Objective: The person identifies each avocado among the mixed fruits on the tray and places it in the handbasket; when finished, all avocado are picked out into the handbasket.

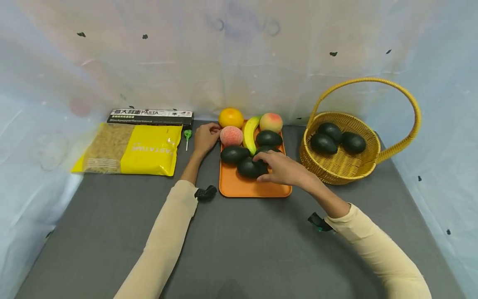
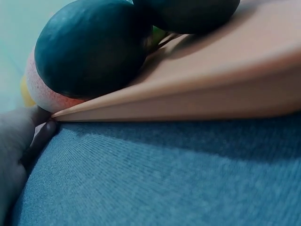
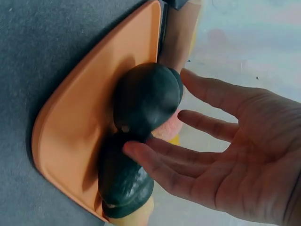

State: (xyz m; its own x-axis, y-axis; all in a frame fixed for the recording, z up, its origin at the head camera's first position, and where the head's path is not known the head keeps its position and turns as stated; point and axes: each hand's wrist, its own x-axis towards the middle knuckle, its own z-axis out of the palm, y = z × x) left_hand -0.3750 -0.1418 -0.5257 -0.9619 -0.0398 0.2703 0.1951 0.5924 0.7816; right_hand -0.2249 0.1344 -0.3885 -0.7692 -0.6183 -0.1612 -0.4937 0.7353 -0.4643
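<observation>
Several dark green avocados [image 1: 252,167] lie on an orange tray [image 1: 254,190] with a banana [image 1: 249,135], a pink peach [image 1: 231,136], a paler peach [image 1: 271,122] and an orange [image 1: 230,118] at its far end. My right hand [image 1: 281,168] reaches over the near avocados, fingers spread. In the right wrist view, its fingertips [image 3: 134,149] overlap two avocados and do not close round either. At the tray's left edge, my left hand [image 1: 206,138] pinches the rim beside the pink peach; the left wrist view shows its fingers [image 2: 44,134] right at that rim.
A yellow wicker basket [image 1: 337,176] with a tall handle stands right of the tray, holding three avocados [image 1: 353,143]. To the left lie a yellow pasta bag [image 1: 153,151], a black pasta box [image 1: 149,118] and a green lollipop [image 1: 188,134]. Sheeting hangs behind the grey table.
</observation>
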